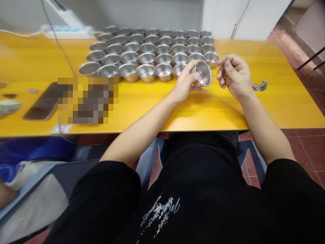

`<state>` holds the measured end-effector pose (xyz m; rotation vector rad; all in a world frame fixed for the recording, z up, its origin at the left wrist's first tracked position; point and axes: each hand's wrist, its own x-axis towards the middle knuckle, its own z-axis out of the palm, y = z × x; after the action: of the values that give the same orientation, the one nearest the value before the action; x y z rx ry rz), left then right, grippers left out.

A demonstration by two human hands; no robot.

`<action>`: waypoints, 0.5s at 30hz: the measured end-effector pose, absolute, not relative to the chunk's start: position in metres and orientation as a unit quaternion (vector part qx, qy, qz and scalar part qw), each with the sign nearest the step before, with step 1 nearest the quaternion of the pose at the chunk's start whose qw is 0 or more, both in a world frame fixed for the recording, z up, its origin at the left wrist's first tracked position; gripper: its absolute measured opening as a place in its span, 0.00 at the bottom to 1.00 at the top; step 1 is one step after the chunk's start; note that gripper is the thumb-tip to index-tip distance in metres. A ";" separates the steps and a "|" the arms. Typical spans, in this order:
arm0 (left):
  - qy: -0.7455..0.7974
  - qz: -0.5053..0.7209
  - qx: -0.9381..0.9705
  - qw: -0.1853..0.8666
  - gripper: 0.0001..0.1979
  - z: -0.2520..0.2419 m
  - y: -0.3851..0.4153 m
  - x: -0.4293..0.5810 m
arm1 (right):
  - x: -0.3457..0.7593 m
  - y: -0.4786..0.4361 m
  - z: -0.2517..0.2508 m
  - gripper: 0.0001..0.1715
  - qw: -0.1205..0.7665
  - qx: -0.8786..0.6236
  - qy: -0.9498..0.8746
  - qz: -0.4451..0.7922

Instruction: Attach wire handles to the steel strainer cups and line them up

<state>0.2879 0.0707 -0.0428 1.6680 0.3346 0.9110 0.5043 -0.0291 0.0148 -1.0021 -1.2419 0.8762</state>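
We've got one perforated steel cup tipped on its side in our left hand, fingers wrapped round its rim, just above the yellow counter, right of centre. Right hand pinches a thin wire handle btwn thumb and fingertips, close to the cup. We judge it's the fitting step: wire end needs lining up w/ a hole in the cup wall. Far side, rows of same cups sit upright, nothing inside as far as we can tell. More metal pieces lie just right of the right hand.
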 end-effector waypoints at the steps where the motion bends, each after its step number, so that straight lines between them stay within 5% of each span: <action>1: 0.154 0.376 0.697 0.591 0.43 -0.041 0.070 0.287 | 0.504 -0.030 0.016 0.31 0.617 -0.436 -0.537 0.375; 15: 0.055 0.392 0.739 0.545 0.42 -0.052 0.087 0.288 | 0.495 -0.042 0.027 0.31 0.601 -0.417 -0.520 0.442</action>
<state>0.2878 0.0867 -0.0517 1.7535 0.1310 0.9288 0.4951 -0.0422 0.0273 -0.9669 -1.2047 1.0233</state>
